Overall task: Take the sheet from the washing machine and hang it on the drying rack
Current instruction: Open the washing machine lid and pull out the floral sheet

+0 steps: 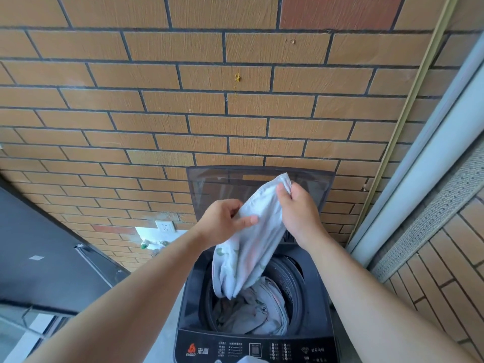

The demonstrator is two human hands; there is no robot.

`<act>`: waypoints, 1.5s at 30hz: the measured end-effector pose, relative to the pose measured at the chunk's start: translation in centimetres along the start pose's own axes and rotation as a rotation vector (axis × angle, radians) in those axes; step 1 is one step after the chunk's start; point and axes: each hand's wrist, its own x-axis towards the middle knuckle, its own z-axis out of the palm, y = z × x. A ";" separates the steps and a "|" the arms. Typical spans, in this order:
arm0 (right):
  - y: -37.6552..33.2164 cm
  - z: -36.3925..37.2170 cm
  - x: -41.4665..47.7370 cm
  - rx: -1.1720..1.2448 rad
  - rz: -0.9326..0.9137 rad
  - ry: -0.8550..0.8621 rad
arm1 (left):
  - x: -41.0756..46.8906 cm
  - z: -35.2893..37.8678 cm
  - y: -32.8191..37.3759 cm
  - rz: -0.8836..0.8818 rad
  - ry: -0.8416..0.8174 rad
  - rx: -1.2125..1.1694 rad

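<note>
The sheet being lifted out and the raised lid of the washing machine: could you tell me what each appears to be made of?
The pale, faintly patterned sheet looks like soft woven cloth, probably cotton: it folds and hangs limp between both hands. The dark see-through lid seems to be tinted glass or plastic, smooth and glossy: bricks show through it, though which of the two I cannot tell.

Washing machine (pixel 188 297) drum holds crumpled laundry (pixel 256 313)
</note>
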 end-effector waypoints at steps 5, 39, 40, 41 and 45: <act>-0.4 -0.5 0.5 0.027 0.001 0.081 | -0.4 0.9 -2.1 -0.174 -0.072 0.233; 2.7 -0.9 0.1 0.377 0.375 -0.365 | 2.0 -1.3 0.7 -0.011 -0.072 0.335; 2.6 -0.9 0.2 0.428 0.389 -0.310 | 1.9 -1.1 0.1 -0.053 -0.131 0.398; 2.4 -0.7 0.2 0.458 0.394 -0.251 | 1.8 -0.8 -0.6 -0.083 -0.178 0.459; 2.5 -0.4 0.5 0.469 0.353 -0.103 | 1.5 0.0 -2.7 -0.160 -0.170 0.434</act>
